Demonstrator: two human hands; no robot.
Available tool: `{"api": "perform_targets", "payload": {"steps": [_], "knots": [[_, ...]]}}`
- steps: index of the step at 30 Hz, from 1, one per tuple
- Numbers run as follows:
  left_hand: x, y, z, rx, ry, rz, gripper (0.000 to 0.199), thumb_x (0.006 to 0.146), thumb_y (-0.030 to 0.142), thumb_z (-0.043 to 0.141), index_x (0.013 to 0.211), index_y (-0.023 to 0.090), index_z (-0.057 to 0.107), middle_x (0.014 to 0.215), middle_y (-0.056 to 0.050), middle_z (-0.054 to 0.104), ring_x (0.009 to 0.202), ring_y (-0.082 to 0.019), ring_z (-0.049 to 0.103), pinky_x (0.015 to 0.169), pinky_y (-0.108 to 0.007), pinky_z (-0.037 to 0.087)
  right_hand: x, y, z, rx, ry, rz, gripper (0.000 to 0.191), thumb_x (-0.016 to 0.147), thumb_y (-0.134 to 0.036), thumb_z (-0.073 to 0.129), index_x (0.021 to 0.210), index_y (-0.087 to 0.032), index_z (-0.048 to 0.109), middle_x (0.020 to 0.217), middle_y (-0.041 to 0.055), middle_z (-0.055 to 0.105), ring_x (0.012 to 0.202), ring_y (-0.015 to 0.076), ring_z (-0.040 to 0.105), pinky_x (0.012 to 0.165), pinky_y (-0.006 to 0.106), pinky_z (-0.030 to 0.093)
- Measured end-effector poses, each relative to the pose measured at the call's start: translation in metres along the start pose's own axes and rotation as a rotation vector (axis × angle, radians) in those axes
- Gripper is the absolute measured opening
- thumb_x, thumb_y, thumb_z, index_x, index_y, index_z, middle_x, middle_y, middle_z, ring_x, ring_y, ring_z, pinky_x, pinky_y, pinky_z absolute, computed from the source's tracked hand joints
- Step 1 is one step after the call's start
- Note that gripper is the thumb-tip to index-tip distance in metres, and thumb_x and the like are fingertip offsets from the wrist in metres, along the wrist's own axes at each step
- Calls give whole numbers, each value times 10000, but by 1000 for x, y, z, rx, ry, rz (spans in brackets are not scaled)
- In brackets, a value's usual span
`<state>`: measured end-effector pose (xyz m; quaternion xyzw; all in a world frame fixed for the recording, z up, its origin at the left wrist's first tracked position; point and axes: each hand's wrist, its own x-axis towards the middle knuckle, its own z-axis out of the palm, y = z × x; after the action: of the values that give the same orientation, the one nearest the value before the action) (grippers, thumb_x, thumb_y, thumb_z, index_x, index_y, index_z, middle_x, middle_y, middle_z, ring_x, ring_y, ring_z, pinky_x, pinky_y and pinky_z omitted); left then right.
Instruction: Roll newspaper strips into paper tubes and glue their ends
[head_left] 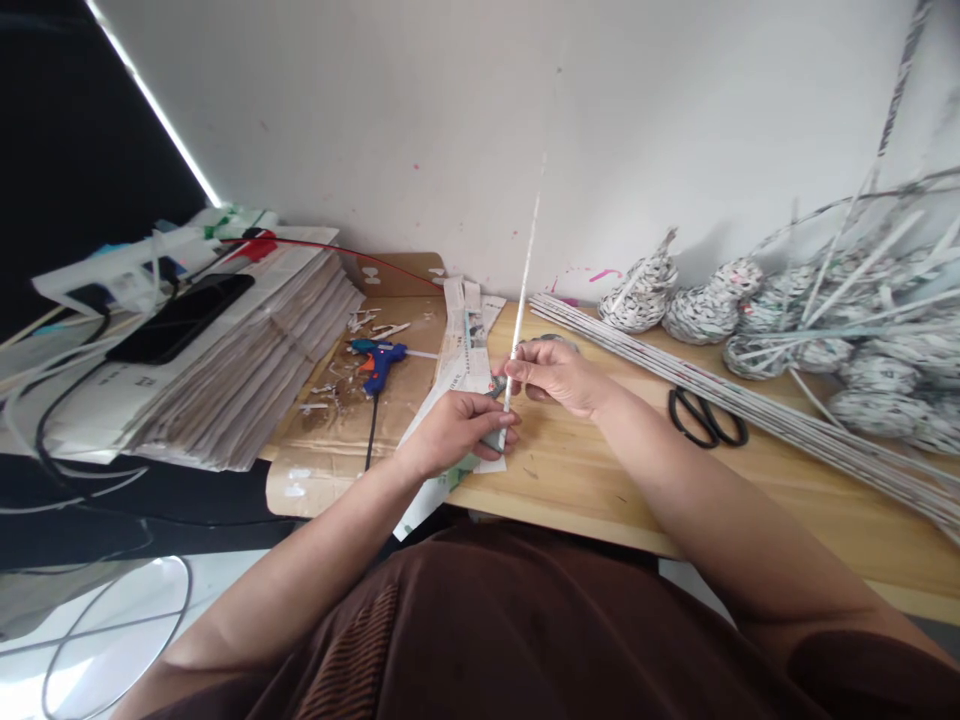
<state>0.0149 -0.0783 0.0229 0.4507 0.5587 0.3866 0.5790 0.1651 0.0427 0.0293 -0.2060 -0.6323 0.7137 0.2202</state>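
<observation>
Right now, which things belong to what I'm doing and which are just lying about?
Seemingly part of it: paper stick (held by left hand and right hand), stick bundle, woven paper pieces, perhaps glue gun

Probably just lying about: phone, white packaging

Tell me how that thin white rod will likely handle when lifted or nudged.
The thin white rod is probably light, being so slender. It seems fairly stiff: it rises nearly straight above the right hand. Nudged, its upper end may sway, since that long stretch has no support above the fingers.
</observation>
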Motion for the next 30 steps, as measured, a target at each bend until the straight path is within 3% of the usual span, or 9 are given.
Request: {"api": "perform_targets", "payload": {"steps": [3,7,13,17,22,26,30], "knots": [[-1,0,0,-11,-8,-9,281,780,378,691,902,126,709,797,-69,716,695,-148,684,594,-246,580,0,-1,1,-20,-49,11,294,720,-399,767,781,-121,695,686,40,642,523,61,455,416,184,241],[-2,1,1,-5,-16,-19,284,780,381,691,907,128,713,792,-69,714,689,-141,679,590,-233,573,0,-2,1,-19,91,4,341,677,-426,792,682,-119,645,558,3,583,447,42,386,393,191,176],[-2,3,0,-8,-2,-22,272,781,380,692,893,134,714,797,-66,714,702,-146,680,601,-242,577,-1,-1,-4,24,-121,58,316,722,-399,763,851,-115,711,683,48,642,589,91,517,418,191,238],[-2,2,0,-6,-29,-6,288,786,396,685,910,138,711,820,-71,718,721,-150,684,609,-240,575,1,2,-5,37,-3,36,283,692,-379,787,721,-125,665,587,14,617,443,46,411,387,193,194],[-1,0,-1,-4,-16,-3,299,783,402,684,921,139,713,812,-73,720,715,-154,685,610,-251,576,0,0,-2,-54,-68,21,284,688,-380,786,762,-127,681,700,43,658,566,88,523,415,191,256],[-1,0,-1,-2,-19,-3,305,776,413,690,914,143,716,829,-75,725,718,-155,686,615,-255,578,-1,-1,0,-38,34,3,301,683,-393,788,707,-127,649,580,-1,603,432,38,380,393,197,180],[-3,2,0,-20,-24,-7,311,782,413,685,920,136,710,816,-74,719,701,-154,686,604,-252,576,0,1,-2,33,-126,36,315,745,-407,740,890,-130,705,664,36,638,558,86,507,421,192,233]]}}
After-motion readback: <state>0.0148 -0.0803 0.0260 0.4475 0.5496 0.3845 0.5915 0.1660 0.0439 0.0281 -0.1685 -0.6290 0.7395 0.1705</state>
